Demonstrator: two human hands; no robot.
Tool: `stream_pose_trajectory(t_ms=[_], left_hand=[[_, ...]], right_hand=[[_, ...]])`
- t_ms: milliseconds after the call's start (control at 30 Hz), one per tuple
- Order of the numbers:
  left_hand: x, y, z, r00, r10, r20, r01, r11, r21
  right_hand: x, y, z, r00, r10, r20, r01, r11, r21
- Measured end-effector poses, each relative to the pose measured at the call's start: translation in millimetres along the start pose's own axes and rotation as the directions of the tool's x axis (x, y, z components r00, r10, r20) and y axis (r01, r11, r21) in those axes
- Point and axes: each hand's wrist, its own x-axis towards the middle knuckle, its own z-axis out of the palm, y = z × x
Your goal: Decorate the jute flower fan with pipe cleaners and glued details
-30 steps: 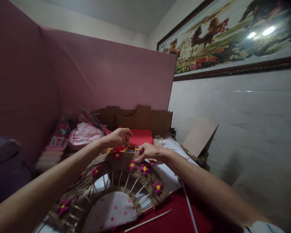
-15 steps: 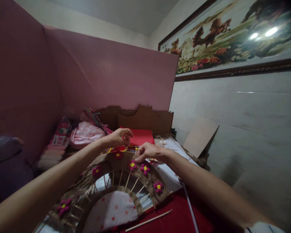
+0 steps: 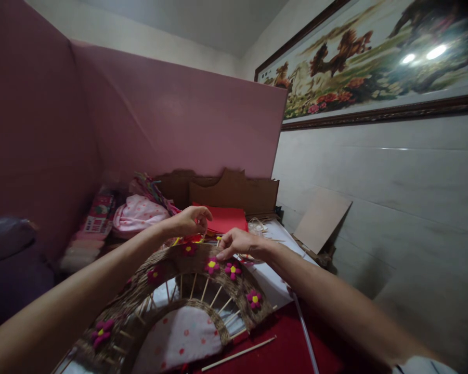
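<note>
An arched frame of wooden sticks wound with brown twine (image 3: 239, 291) stands in front of me, dotted with magenta flowers (image 3: 254, 299) that have yellow centres. Polka-dotted fabric (image 3: 179, 337) fills its inner curve. Above the top edge, my left hand (image 3: 191, 221) is raised with its fingers curled together; whatever they may hold is hidden. My right hand (image 3: 237, 243) is closed in a pinch beside it, thumb right by a flower (image 3: 212, 265) near the top of the arch. A small yellow bit (image 3: 219, 239) shows by those fingers, too small to name.
Red sheets (image 3: 228, 220) lie behind the hands, before torn cardboard (image 3: 234, 192). Dotted pink cloth (image 3: 140, 213) is piled at left. A loose stick (image 3: 239, 354) rests on the red surface (image 3: 281, 348) near a clear tube (image 3: 306, 332). A board (image 3: 323, 218) leans against the wall.
Very little differs. The twine-wound frame and its flowers have shifted slightly left, and my left fingertips moved a touch the same way. My right hand stays at the top flower.
</note>
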Motion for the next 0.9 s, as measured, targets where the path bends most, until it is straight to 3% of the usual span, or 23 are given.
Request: stream_pose_trajectory(t_ms=[900], left_hand=[[-9.4,11.2,2.0,0.997,0.014,-0.072,-0.011,0.999,0.047]], right_hand=[[2.0,2.1,4.0,0.999,0.01,-0.047,-0.01,1.0,0.005]])
